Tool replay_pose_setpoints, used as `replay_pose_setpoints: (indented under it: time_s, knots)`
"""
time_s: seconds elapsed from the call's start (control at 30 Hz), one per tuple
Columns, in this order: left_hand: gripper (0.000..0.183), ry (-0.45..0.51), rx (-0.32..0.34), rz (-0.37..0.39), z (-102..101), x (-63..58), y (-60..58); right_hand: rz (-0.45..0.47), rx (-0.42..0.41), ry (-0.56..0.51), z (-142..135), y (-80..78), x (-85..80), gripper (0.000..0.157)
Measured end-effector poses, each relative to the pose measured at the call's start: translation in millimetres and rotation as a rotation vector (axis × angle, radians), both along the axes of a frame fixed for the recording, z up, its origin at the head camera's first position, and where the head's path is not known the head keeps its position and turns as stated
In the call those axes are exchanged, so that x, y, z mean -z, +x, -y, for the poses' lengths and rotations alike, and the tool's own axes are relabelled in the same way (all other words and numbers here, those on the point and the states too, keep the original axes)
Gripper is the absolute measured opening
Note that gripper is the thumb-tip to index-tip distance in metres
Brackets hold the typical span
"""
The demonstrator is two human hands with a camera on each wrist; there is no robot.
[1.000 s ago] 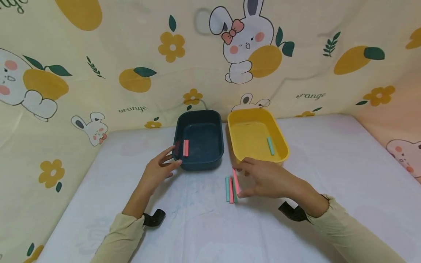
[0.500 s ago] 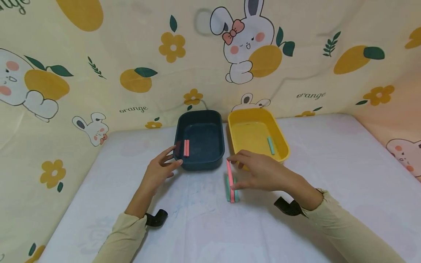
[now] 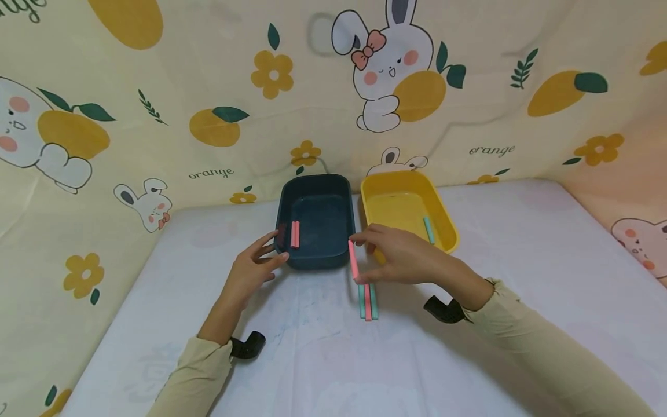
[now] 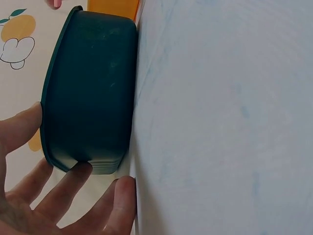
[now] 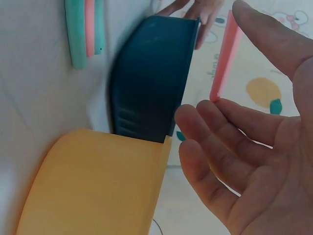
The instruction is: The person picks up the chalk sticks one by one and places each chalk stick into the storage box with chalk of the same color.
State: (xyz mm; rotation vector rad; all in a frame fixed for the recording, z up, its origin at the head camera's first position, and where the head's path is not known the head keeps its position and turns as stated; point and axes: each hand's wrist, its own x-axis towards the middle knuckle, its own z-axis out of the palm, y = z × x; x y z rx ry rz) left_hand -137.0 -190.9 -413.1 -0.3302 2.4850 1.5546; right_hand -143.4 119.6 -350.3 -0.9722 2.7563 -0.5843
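Observation:
My right hand [image 3: 401, 255] pinches a pink chalk stick [image 3: 353, 260] end to end between thumb and fingertip. It holds the stick raised at the right front corner of the dark blue bin [image 3: 319, 263], as the right wrist view also shows. My left hand [image 3: 252, 269] rests its fingertips against the bin's left front corner; in the left wrist view the thumb touches the rim [image 4: 44, 122] and the fingers lie along the outer wall. Two pink chalk sticks [image 3: 295, 234] lie inside the blue bin. Below my right hand, a pink stick [image 3: 367, 304] lies between two green ones [image 5: 76, 34].
Beside the blue bin, on its right, stands a yellow bin [image 3: 401, 202] holding one green chalk stick [image 3: 428, 230]. Both stand on a white-covered table [image 3: 312, 359], with a patterned cloth [image 3: 292, 116] hanging behind. A black strap device [image 3: 248, 346] sits on each wrist.
My right hand has lifted the pink chalk stick from beside the row and carried it up and left to the blue bin's corner. My left hand has stayed at the bin.

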Motion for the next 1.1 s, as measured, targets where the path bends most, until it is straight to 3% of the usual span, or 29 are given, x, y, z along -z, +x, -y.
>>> replay_pose_setpoints:
  time_s: [0.53, 1.1]
  knots:
    - [0.068, 0.010, -0.017, 0.016, 1, 3.8, -3.6, 0.020, 0.027, 0.078, 24, -25.8, -0.4, 0.082]
    - [0.067, 0.025, -0.014, 0.025, 2, 0.8, -2.2, 0.076, 0.033, 0.062, 42, -46.0, 2.8, 0.078]
